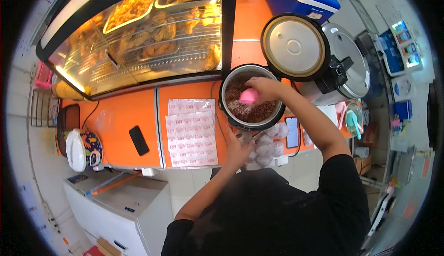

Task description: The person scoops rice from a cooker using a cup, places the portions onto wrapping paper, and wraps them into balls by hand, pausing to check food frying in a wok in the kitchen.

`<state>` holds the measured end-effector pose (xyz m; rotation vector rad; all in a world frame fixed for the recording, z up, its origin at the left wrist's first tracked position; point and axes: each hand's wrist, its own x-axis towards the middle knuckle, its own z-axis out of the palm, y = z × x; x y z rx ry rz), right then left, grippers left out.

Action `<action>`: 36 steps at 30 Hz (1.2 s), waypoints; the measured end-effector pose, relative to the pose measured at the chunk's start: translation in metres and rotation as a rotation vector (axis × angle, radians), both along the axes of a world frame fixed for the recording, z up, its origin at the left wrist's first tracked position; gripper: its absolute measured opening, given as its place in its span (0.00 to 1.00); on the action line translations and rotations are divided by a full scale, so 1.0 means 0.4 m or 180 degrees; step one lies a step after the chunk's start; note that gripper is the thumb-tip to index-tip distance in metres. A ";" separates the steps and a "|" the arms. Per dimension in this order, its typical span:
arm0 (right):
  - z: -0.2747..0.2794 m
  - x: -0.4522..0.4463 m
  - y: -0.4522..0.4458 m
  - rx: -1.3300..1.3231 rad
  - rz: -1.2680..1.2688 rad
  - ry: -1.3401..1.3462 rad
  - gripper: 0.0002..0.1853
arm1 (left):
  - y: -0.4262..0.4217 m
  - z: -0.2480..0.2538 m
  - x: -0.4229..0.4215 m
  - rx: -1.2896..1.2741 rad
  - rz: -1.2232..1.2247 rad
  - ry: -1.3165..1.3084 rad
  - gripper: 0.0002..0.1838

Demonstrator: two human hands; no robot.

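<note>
An open rice cooker (225, 110) stands on the orange counter, holding reddish-brown rice (252, 111). My right hand (262, 88) reaches over its rim, closed around a pink scoop (249, 96) just above the rice. My left hand (238, 148) is at the front of the cooker, fingers apart, close to its lower rim and beside a whitish, see-through wrapped bundle. I cannot make out whether it touches either one. Several similar wrapped bundles (264, 149) are grouped at the counter's front edge, right of my left hand.
The cooker's raised lid (294, 47) stands behind it, near a larger silver cooker (344, 61). Printed wrapping sheets (191, 135) lie left, with a dark phone (138, 140) farther left. A lit glass case (152, 43) holds fried food. Another phone (292, 132) lies right of the bundles.
</note>
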<state>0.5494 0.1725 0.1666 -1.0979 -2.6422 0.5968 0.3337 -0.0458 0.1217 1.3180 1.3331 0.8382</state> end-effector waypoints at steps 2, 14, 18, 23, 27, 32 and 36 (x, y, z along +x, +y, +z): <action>0.027 0.010 0.010 -0.0502 0.0029 -0.1223 0.26 | 0.003 0.007 0.044 -0.0028 0.0134 -0.0035 0.63; -0.023 0.061 -0.023 -0.1434 0.0444 -0.0542 0.22 | 0.009 0.008 0.205 -0.0204 0.0958 0.0415 0.75; -0.030 0.018 -0.033 -0.2148 0.0324 -0.0308 0.23 | 0.009 -0.008 0.202 -0.0041 0.0914 0.0601 0.51; -0.054 0.005 -0.036 -0.2390 0.0198 -0.0559 0.23 | 0.021 0.008 0.194 -0.0327 0.0633 0.0578 0.51; -0.081 0.007 -0.043 -0.2677 0.0054 -0.0232 0.24 | 0.026 0.007 0.190 -0.0363 0.0596 0.0793 0.75; 0.024 -0.012 -0.038 -0.2840 -0.0268 -0.0053 0.22 | 0.015 0.044 0.168 -0.0329 0.0487 0.0649 0.71; 0.049 -0.021 -0.078 -0.0714 -0.0419 -0.0108 0.25 | -0.011 0.005 0.119 0.0194 0.0400 0.0489 0.70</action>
